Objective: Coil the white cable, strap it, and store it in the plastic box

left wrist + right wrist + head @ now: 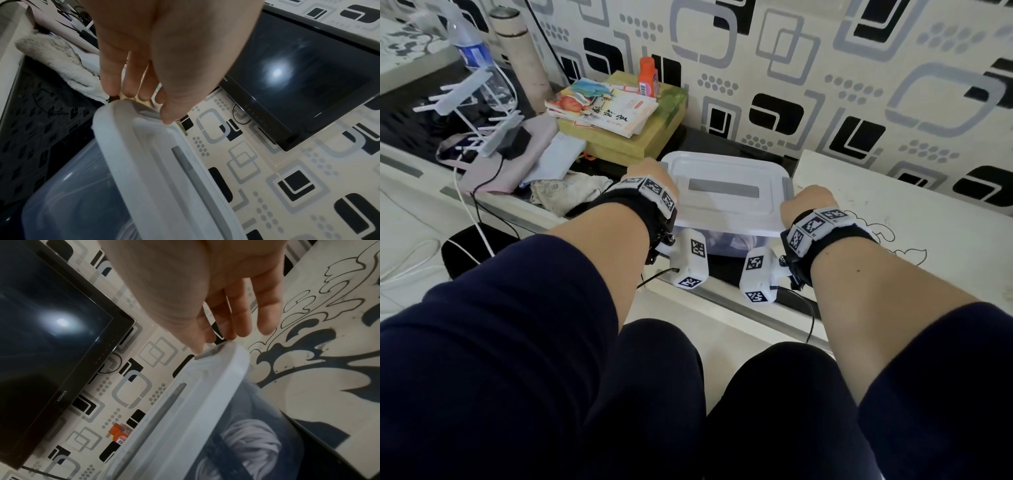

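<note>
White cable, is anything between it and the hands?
Yes. The lid lies over the plastic box, and the left hand and right hand grip its two ends. The white cable, coiled and strapped, sits inside, seen through the clear wall. Nothing keeps it from the box: it is already there.

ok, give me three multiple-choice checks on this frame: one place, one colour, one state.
1. Where is the white cable? A) on the books B) inside the plastic box C) on the floor
2. The strap round the coil is: A) black B) orange C) green
3. The lid is: A) leaning on the wall B) on the floor C) on the box, a hand at each end
Answers: B, the coil shows through the box wall; A, a black band crosses the coil; C, left hand and right hand grip its ends.
</note>
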